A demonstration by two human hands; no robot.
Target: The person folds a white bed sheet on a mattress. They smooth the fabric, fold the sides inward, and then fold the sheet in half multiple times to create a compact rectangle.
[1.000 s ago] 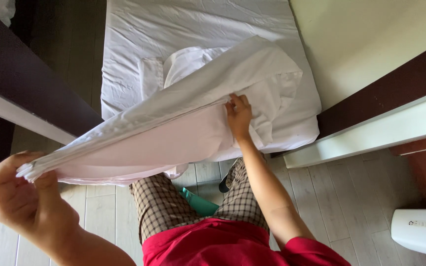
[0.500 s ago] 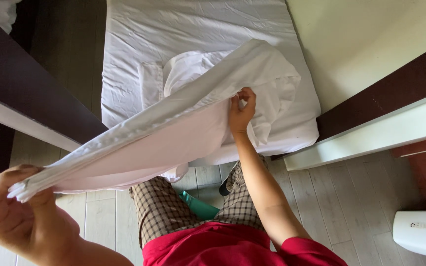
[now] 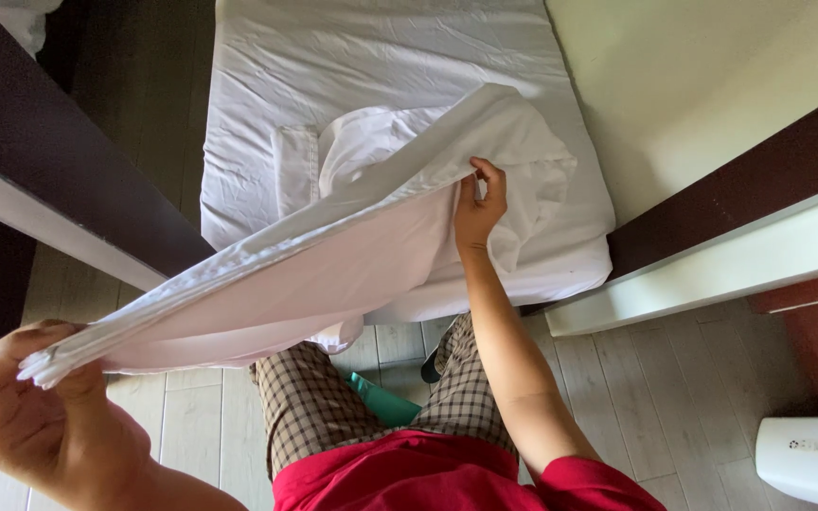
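Head view looks straight down on a narrow bed (image 3: 267, 76) under a white fitted sheet, with dark wooden frames along either side and pale floorboards at its foot. I see a small folded white cloth (image 3: 293, 175) lying near the middle of the bed, towards its foot edge.

Stretched above that foot edge is the white sheet (image 3: 333, 255), folded lengthways into a long band that runs from near the bed's right edge, down and out past the foot, to the lower left of the frame. Its far end droops in loose folds onto the mattress.

I have my left hand (image 3: 35, 402) closed in a pinch on the near end, thumb over the stacked layers. My right hand (image 3: 477, 210) is clamped on the fold line further along, fingers (image 3: 494, 180) curled over the top edge and thumb beneath.

I judge the sheet light, soft and limp: it sags wherever it is unsupported and holds no shape unless kept taut. The layers could slide apart, so the best hold is at the stacked edges and corners, pinching every layer together.

Below, checked trousers (image 3: 305, 407) and a red top (image 3: 428, 473).
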